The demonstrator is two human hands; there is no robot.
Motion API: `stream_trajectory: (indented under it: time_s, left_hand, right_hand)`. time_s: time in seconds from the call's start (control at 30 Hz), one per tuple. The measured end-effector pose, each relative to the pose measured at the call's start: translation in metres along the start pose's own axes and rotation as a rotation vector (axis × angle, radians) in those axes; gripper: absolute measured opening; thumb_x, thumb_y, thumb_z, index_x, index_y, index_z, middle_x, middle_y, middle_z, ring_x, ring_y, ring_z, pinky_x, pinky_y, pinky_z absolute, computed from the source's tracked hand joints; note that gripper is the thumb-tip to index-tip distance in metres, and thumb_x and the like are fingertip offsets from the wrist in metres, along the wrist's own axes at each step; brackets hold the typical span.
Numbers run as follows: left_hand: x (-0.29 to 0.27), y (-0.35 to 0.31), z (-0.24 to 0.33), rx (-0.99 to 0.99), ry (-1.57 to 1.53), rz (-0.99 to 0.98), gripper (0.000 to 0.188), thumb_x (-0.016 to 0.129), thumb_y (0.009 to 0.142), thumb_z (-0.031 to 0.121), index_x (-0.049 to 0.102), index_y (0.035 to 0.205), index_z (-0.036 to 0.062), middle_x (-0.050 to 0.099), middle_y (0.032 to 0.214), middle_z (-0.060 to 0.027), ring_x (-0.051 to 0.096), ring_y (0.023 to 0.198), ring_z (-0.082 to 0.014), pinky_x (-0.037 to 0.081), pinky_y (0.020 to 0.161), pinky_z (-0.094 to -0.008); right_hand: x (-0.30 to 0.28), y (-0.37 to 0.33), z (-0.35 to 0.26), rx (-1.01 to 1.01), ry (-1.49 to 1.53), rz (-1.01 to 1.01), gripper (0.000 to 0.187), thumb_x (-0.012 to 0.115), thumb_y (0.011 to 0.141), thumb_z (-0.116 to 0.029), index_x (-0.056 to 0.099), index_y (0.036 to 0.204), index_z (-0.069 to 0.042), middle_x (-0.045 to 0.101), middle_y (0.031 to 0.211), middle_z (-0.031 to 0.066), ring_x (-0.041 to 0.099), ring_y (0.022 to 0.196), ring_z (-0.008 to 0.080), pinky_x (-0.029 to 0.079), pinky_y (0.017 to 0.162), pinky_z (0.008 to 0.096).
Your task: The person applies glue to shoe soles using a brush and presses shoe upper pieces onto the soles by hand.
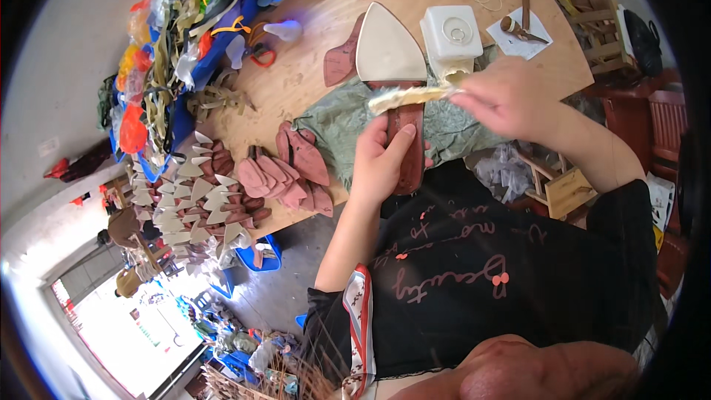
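My left hand (379,159) is closed around the reddish-brown lower part of a long shoe-sole-shaped piece (409,167), thumb on top. Its far end is a pointed, cream-coloured toe section (390,44). In my right hand (503,100) is a brush with pale, matted bristles (407,98), held crosswise over the piece where cream meets brown. Slight blur hides whether the bristles touch it. Just beyond the right hand, a white plastic container (452,35) lies with its mouth toward me. Beneath the piece a grey-green sheet (333,126) is spread on the wooden table (296,44).
Stacked reddish pieces (270,178) lie left of the sheet, beside rows of cream-tipped pieces (196,200) at the table edge. Red-handled scissors (263,55) and hanging bags and straps (159,81) are farther left. A hammer (525,0) lies at the far right.
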State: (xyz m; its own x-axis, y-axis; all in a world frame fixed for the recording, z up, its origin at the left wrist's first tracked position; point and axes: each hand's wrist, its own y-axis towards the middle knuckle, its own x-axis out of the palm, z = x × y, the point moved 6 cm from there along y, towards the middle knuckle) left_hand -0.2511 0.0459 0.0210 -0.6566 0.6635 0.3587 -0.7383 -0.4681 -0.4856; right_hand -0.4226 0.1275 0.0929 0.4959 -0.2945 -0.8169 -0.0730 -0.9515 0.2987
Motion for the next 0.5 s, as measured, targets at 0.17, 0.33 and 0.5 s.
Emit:
stream_trajectory:
  time_s: [0.17, 0.33, 0.5]
  left_hand:
    - [0.007, 0.003, -0.007, -0.015, 0.046, -0.032, 0.027, 0.052, 0.094, 0.011, 0.049, 0.117, -0.0018, 0.061, 0.089, -0.0081, 0.063, 0.074, -0.0154, 0.058, 0.06, -0.0318]
    - [0.0, 0.006, -0.009, -0.018, 0.03, -0.016, 0.027, 0.051, 0.093, 0.012, 0.05, 0.117, -0.0019, 0.061, 0.089, -0.0086, 0.063, 0.074, -0.0164, 0.057, 0.059, -0.0321]
    - [0.0, 0.007, -0.006, -0.019, 0.023, 0.002, 0.027, 0.052, 0.093, 0.011, 0.051, 0.117, -0.002, 0.061, 0.09, -0.0086, 0.063, 0.074, -0.0165, 0.057, 0.06, -0.0323]
  right_hand:
    - [0.006, 0.024, 0.009, 0.002, -0.093, 0.052, 0.024, 0.06, 0.088, -0.027, 0.058, 0.073, -0.009, 0.052, 0.055, 0.0099, 0.054, 0.051, 0.0291, 0.04, 0.048, 0.0407]
    - [-0.041, 0.042, 0.027, 0.267, 0.027, 0.191, 0.028, 0.06, 0.088, -0.028, 0.056, 0.069, -0.008, 0.051, 0.056, 0.0104, 0.053, 0.052, 0.0298, 0.039, 0.048, 0.0405]
    - [-0.008, 0.017, 0.013, 0.05, -0.016, 0.013, 0.03, 0.06, 0.088, -0.029, 0.055, 0.069, -0.006, 0.05, 0.056, 0.0109, 0.051, 0.051, 0.0294, 0.038, 0.048, 0.0391]
